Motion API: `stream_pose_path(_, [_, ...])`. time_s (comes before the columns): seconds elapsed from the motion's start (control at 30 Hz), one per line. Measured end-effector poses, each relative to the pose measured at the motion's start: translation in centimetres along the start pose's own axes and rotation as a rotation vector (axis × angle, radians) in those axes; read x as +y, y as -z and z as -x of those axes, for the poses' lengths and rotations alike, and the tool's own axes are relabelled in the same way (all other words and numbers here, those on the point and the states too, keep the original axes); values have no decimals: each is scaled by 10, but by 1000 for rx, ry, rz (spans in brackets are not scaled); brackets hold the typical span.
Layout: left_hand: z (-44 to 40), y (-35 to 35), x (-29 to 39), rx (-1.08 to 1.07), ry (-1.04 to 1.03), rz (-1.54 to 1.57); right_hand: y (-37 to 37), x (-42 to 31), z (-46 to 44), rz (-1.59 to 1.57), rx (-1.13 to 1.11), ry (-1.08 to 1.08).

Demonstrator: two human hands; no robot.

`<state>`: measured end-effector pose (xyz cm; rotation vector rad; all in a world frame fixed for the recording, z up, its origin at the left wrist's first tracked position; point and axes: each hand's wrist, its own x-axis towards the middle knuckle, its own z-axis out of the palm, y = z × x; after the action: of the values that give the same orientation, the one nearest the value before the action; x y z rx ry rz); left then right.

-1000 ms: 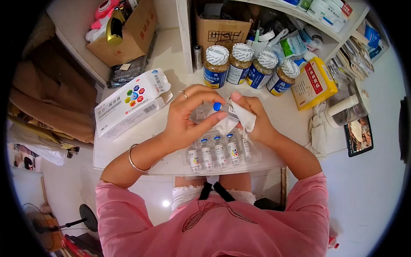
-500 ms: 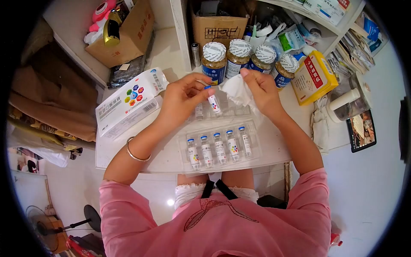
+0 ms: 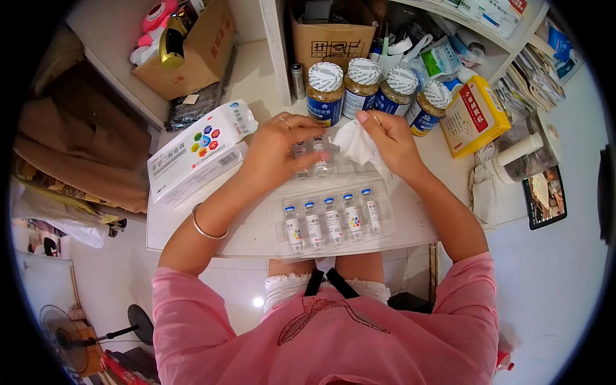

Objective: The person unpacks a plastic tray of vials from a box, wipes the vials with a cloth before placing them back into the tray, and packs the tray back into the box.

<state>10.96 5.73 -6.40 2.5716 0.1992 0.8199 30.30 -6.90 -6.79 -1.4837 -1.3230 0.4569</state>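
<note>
My left hand (image 3: 280, 146) is over the rear clear plastic tray (image 3: 361, 174), its thumb and fingers apart around the upper ends of two small glass vials (image 3: 301, 151) lying there. The thumb is slightly blurred and partly covers one vial; whether it touches the glass is unclear. My right hand (image 3: 393, 142) pinches a crumpled white tissue (image 3: 355, 142), which hangs beside the vials. Closer to my body, a second clear tray (image 3: 386, 236) holds a row of several blue-capped vials (image 3: 333, 221) with white labels and coloured dots.
An opened white medicine box (image 3: 200, 154) lies at the left of the desk. Several jars (image 3: 324, 95) with white lids line the back, beside a yellow box (image 3: 473, 119). A clear container with a white handle (image 3: 518, 149) and a tablet (image 3: 545, 197) are at the right.
My left hand has lowered the vial it was pinching into the rear tray, and its fingers have spread. My right hand still pinches the tissue in nearly the same place.
</note>
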Motion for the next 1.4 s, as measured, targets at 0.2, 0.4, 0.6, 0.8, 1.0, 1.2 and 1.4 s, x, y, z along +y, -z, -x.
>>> stream_pose_path(0.2, [2,3,4,-116,1,-106,-3,10,-1,-22,1,-2])
stream_pose_path(0.4, [3,-5,0,12,-86,-138,-9,8,3,-69,-136,-43])
stream_pose_path(0.6, [3,15,-3,-59,263,-299,-7,0,4,130,-185,21])
stream_pose_path(0.8, [3,6,10,-137,331,-526,-14,1,8,299,-183,75])
stream_pose_path(1.0, [1,10,2,-163,500,-251,-20,-3,11,575,-160,187])
stream_pose_path(1.2, [3,12,-16,-64,459,183,-20,-1,11,618,-145,195])
stream_pose_path(1.4, [4,1,11,-3,392,735,-9,0,6,585,-141,123])
